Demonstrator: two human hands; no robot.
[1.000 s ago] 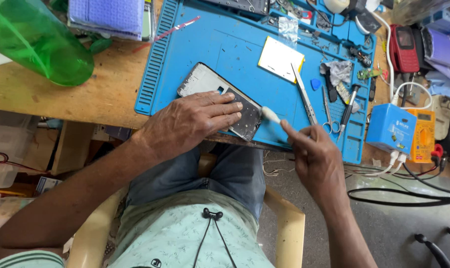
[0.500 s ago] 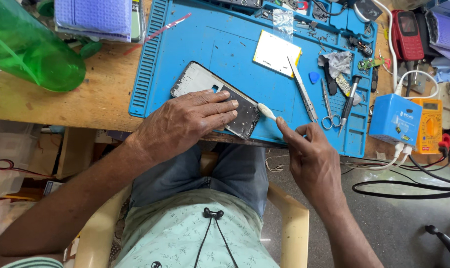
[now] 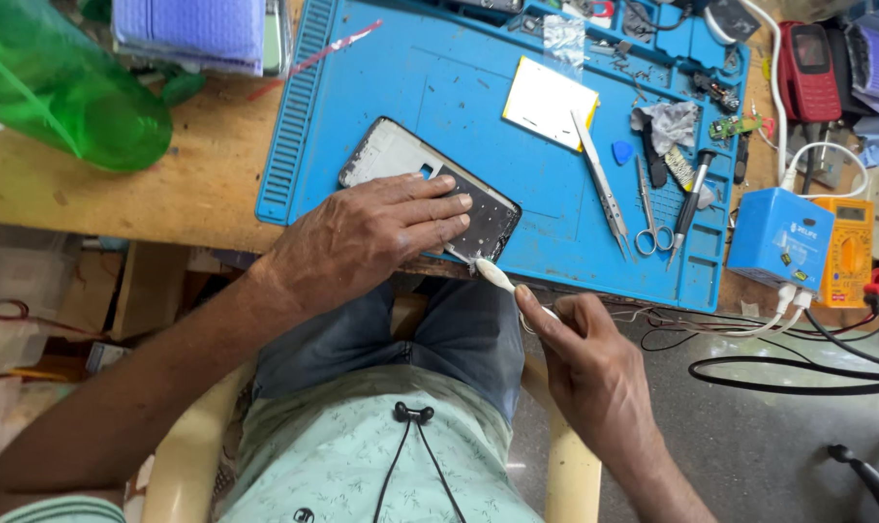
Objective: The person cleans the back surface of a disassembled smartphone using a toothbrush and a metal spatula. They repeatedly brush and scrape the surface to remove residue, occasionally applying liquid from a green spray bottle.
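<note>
On a blue mat [image 3: 400,87], a phone frame [image 3: 400,160] is pressed flat by the left hand [image 3: 362,237]; a white brush [image 3: 502,279] is gripped by the right hand [image 3: 585,353], touching the frame's corner.

The mat [image 3: 439,87] was blue, the bottle [image 3: 61,87] green. The brush [image 3: 502,279] was white, the meter [image 3: 851,254] orange, the shirt [image 3: 362,455] pale green with a leaf print.

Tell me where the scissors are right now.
In the head view, the scissors lie on the right part of the blue mat, between the long tweezers and a screwdriver.
</note>
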